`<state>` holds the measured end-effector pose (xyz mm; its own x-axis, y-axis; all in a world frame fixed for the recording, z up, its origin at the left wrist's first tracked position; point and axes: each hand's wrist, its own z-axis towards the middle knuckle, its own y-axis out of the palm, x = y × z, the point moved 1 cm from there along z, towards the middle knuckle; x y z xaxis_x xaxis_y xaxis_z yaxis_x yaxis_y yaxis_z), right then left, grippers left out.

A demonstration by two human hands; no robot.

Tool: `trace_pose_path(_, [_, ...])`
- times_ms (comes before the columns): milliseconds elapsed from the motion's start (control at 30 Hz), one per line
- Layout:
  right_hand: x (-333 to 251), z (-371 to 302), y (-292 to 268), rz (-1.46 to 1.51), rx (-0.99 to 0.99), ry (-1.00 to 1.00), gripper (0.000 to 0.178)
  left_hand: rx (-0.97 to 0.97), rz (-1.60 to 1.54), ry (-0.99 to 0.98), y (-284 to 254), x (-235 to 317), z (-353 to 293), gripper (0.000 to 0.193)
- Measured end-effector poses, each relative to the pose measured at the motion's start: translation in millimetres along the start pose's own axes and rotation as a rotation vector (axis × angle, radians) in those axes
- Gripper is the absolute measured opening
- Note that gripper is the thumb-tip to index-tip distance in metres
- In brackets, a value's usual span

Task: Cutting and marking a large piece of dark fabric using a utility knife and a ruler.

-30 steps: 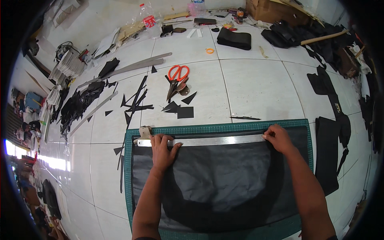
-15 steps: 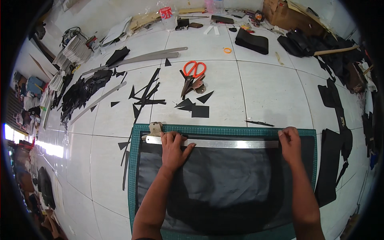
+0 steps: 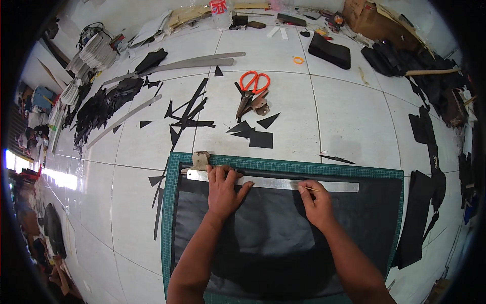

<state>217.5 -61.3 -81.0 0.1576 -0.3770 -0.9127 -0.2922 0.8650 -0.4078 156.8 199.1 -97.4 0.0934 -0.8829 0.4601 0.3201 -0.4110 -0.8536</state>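
Observation:
A sheet of black leather-like material (image 3: 283,243) lies on a green cutting mat (image 3: 167,223). Along its far edge rests a steel ruler (image 3: 344,187), and a large metal bulldog clip (image 3: 201,159) grips the far left corner beside the ruler's end. My left hand (image 3: 223,192) presses on the ruler near that end, thumb spread from the fingers. Pinched in my right hand (image 3: 316,202) is a thin yellowish stick-like tool (image 3: 312,189), held over the ruler right of its middle; its exact kind is too small to tell.
Beyond the mat lie orange-handled scissors (image 3: 253,88) and black scraps (image 3: 261,139). Long metal strips (image 3: 202,62) and a heap of offcuts (image 3: 109,109) are at the left. Black strips (image 3: 415,218) lie along the mat's right side. A cardboard box (image 3: 372,23) stands at the far right.
My right hand has moved left along the ruler from its right end, and the thin tool now shows in its fingers. My left hand stays on the ruler. The whole view has shifted slightly.

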Motion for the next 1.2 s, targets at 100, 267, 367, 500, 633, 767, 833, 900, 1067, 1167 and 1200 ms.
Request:
trace_pose_path(100, [1.9,2.2,-2.1,-0.052,-0.012,-0.116,0.016,-0.003,0.008,-0.004,-1.7,0.8,-0.9,0.042])
trace_pose_path(267, [-0.6,0.4,0.2,-0.081,0.008,-0.103,0.012,0.015,0.021,0.010,-1.8,-0.2,-0.8,0.039])
trace_pose_path(367, [2.6,-1.3,-1.0,-0.068,0.038,-0.105,0.011,0.006,0.013,0.013,-1.1,3.3,1.4,0.039])
trace_pose_path(500, [3.0,-0.6,-0.2,-0.083,0.044,-0.229,0.011,0.002,0.000,0.005,-1.0,2.6,-0.1,0.041])
trace_pose_path(633, [0.4,-1.3,0.7,-0.036,0.028,-0.220,0.010,0.009,-0.001,0.005,-0.6,1.9,-0.2,0.041])
trace_pose_path(767, [0.9,-2.0,2.0,-0.049,0.027,-0.175,0.010,0.010,0.004,0.004,-1.6,2.1,0.0,0.041])
trace_pose_path(833, [0.8,-1.7,1.7,-0.048,0.020,-0.160,0.010,0.018,0.009,0.014,-1.8,2.9,0.2,0.041])
trace_pose_path(900, [-1.9,-1.3,1.6,-0.051,0.005,-0.157,0.011,0.010,0.005,0.010,-2.0,2.9,0.7,0.041])
trace_pose_path(1067, [-5.6,1.2,1.7,-0.086,0.000,-0.166,0.010,0.005,0.004,0.011,-1.2,1.8,0.2,0.041])
trace_pose_path(1167, [-3.8,0.9,3.4,-0.081,0.007,-0.195,0.010,0.012,0.004,0.012,-1.5,1.4,0.1,0.042])
trace_pose_path(1200, [-2.4,1.1,3.7,-0.066,0.018,-0.218,0.010,0.014,-0.002,0.010,-1.4,2.3,0.3,0.042])
